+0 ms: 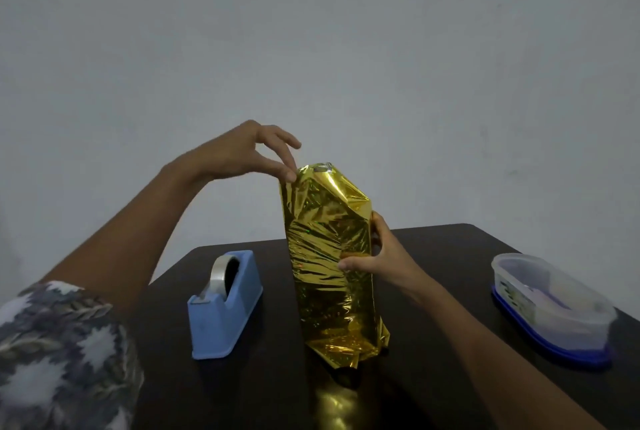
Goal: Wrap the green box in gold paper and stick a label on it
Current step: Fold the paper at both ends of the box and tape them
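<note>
The box stands upright on end in the middle of the dark table, fully covered in crinkled gold paper [329, 256]; no green shows. My right hand [377, 253] grips its right side at mid height, thumb across the front. My left hand [249, 152] is at the top left corner, thumb and a finger pinching the gold paper there, other fingers spread. A strip of clear tape glints on the top end. The paper bunches loosely at the bottom. No label is visible.
A blue tape dispenser [225, 305] with a clear tape roll stands left of the box. A clear oval plastic container on a blue lid [550, 308] sits at the right. The dark table [433, 377] ends at a plain grey wall behind.
</note>
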The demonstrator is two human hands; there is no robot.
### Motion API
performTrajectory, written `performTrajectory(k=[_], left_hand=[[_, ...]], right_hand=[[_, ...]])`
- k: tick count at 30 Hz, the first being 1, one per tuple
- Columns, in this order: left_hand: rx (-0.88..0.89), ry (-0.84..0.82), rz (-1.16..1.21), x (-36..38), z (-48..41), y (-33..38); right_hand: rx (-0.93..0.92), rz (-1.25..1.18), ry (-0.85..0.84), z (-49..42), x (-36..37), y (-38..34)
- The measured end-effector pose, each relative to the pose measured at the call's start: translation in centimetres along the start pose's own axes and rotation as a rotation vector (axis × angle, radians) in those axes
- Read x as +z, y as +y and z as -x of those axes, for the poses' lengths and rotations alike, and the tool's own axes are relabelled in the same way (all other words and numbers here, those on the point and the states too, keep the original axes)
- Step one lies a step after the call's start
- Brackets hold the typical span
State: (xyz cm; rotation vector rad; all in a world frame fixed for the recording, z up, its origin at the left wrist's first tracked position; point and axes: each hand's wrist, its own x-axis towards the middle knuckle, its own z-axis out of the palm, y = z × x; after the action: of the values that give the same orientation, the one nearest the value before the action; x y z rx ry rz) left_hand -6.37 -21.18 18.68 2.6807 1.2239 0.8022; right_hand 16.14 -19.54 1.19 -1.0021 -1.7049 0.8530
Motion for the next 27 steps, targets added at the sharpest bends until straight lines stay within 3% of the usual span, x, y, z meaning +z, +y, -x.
performTrajectory(k=[4,5,7,10,12,13,15,17,21,27], left_hand=[[-0.103,-0.309,-0.213,0.2,-0.3,0.3],[-0.093,-0.315,-0.248,0.5,-0.4,0.5],[-0.015,-0.151,-0.207,0.3,-0.2,0.5],[0.016,0.394,0.234,-0.3,0.7,0.1],[-0.085,0.667,0.393,0.6,1.4,-1.8],[-0.188,0.708,0.426,1.7,1.8,-3.2],[-0.401,0.600,0.477,4.3,2.6,-5.5],[-0.478,0.417,0.522,6.8,3.6,-6.8],[-0.359,0.336,0.668,9.4,3.5,-6.4],[-0.227,0.287,0.617,9.1,2.7,-5.8]], right_hand=[[0.007,0.000,0.000,0.1,-0.1,0.0],[0.009,0.004,0.000,0.1,-0.1,0.0],[0.011,0.010,0.000,0.2,-0.1,-0.1],[0.018,0.012,0.003,0.2,0.0,-0.2],[0.017,0.016,0.009,0.2,0.1,-0.1],[0.017,0.018,0.011,0.1,0.1,-0.1],[0.012,0.011,0.009,0.1,0.1,0.0],[0.007,0.001,0.005,0.1,0.2,0.0],[0.006,-0.002,0.005,0.2,0.1,0.2],[-0.024,0.006,0.000,0.4,0.2,0.0]])
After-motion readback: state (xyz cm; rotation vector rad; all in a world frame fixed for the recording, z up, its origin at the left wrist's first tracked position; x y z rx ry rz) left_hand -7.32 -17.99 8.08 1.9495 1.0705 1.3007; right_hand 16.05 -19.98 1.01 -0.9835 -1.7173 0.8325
